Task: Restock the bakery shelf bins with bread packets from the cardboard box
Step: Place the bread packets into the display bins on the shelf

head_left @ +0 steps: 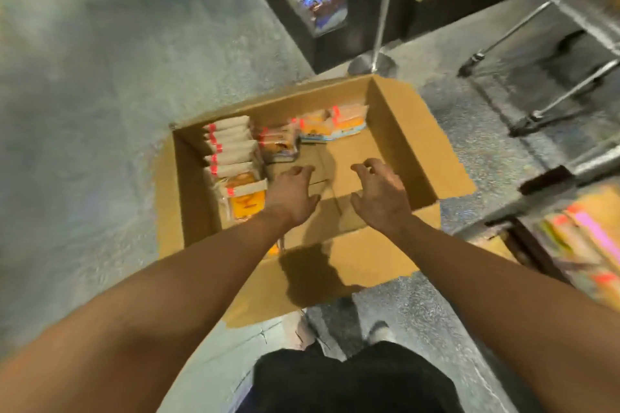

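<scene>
An open cardboard box (pixel 399 131) stands on the floor in front of me. Bread packets with red tags fill its left side in a row (pixel 231 157). More packets lie at the back, one pile in the middle (pixel 278 144) and one to the right (pixel 332 126). Both my arms reach down over the box. My left hand (pixel 292 194) hovers beside the left row, fingers loosely curled and holding nothing. My right hand (pixel 379 194) hangs over the bare box floor, fingers also loosely curled and empty.
A shelf bin with bread packets (pixel 577 245) sits at the right edge. A metal rack's legs (pixel 553 100) stand at upper right. Dark display shelves (pixel 318 0) with colourful goods rise behind the box. My shoes (pixel 375 332) stand just before the box's front flap.
</scene>
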The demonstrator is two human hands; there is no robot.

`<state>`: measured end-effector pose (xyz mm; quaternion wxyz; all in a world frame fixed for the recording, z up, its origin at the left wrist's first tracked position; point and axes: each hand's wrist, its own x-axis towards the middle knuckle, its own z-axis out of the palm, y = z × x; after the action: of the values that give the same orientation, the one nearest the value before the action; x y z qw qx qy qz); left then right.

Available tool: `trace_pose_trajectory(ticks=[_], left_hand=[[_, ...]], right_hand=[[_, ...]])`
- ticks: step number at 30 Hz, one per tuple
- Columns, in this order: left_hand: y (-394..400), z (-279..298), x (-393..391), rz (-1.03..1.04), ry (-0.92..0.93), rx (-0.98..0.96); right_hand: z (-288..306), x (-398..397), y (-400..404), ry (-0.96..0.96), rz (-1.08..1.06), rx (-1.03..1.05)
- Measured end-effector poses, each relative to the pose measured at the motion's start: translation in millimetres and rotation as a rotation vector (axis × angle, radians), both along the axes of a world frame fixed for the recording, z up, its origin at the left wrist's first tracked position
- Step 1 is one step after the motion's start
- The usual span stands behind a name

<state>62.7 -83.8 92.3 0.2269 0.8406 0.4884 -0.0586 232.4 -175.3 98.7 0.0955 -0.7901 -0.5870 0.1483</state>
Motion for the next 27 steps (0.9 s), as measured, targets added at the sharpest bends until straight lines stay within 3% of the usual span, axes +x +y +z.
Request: trace_pose_trajectory(ticks=[8,17,22,27], left_hand=[[91.8,-39.5,-31.9,0.167,0.037,-0.036],[180.0,-143.1,2.2,0.275,0.052,-0.037],[210.2,-194.2,17.0,0.279,0.044,-0.061],[226.4,-227.0,26.3,0.245,0.067,-0.121]], right_hand=[[-69.3,-27.5,119.1,0.047,0.124,-0.104],[-191.3,-16.3,249.3,0.153,0.173,-0.131],[-246.8,-15.4,298.1,0.144,0.295,-0.056],[-277.2,-16.5,322.9,0.093,0.445,-0.146]])
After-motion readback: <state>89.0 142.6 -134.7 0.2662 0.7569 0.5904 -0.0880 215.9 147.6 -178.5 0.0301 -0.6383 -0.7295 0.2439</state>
